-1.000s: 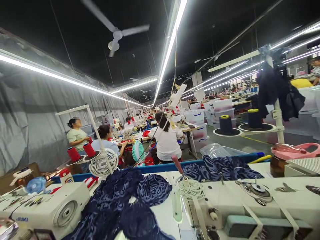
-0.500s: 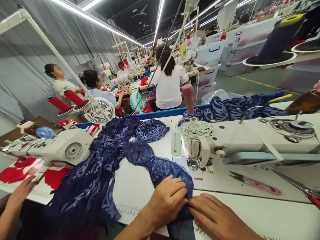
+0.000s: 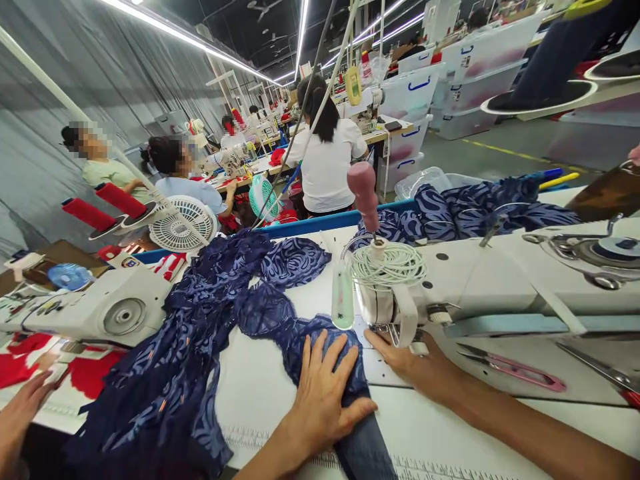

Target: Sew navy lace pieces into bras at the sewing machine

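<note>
A navy patterned bra [image 3: 265,312] lies on the white sewing table, one cup beside the sewing machine's needle area. My left hand [image 3: 325,393] rests flat on that cup and the dark sheer band [image 3: 367,443], its fingers spread. Close under the sewing machine head [image 3: 387,300], my right hand [image 3: 410,360] reaches in beside the presser foot. One of its fingers is stretched out toward the cup's edge; the machine partly hides the others, and I see nothing held. A heap of navy patterned pieces [image 3: 185,340] joins the bra on the left and hangs over the table edge.
Pink-handled thread snips [image 3: 525,371] and scissors [image 3: 600,367] lie right of my right hand. Pale green cord [image 3: 390,263] is coiled on the machine head. At left, another person's hand [image 3: 25,407] is by red fabric [image 3: 95,373]. More navy fabric [image 3: 450,213] lies behind the machine.
My hands have come apart. The left has flattened and spread on the cup; the right has moved forward from the band to the presser foot. The view has shifted slightly.
</note>
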A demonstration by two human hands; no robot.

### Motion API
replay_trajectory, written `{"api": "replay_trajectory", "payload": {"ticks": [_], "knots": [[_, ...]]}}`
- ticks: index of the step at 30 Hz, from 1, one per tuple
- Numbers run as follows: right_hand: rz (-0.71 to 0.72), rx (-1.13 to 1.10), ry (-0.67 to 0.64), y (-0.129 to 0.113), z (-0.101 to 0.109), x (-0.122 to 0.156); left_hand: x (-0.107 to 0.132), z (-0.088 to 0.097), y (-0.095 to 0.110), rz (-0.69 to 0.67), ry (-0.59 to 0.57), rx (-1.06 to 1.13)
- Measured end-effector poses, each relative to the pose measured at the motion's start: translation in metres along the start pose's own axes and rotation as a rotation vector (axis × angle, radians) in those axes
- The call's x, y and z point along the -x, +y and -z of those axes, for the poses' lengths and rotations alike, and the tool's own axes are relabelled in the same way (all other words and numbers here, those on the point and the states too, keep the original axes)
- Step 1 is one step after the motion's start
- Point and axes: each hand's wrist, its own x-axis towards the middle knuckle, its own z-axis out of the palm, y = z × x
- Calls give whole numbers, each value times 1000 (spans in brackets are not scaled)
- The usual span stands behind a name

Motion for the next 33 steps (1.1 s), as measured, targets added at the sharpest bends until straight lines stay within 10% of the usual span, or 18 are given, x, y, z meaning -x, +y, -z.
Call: {"api": "replay_trajectory", "payload": {"ticks": [14, 24, 33], "knots": [[196, -248, -134, -33, 31, 31, -84, -1, -12, -78, -52, 106], [175, -346, -199, -41, 26, 39, -37, -9, 22, -254, 193, -178], [106, -355, -147, -36, 28, 32, -39, -8, 15, -162, 96, -100]]}}
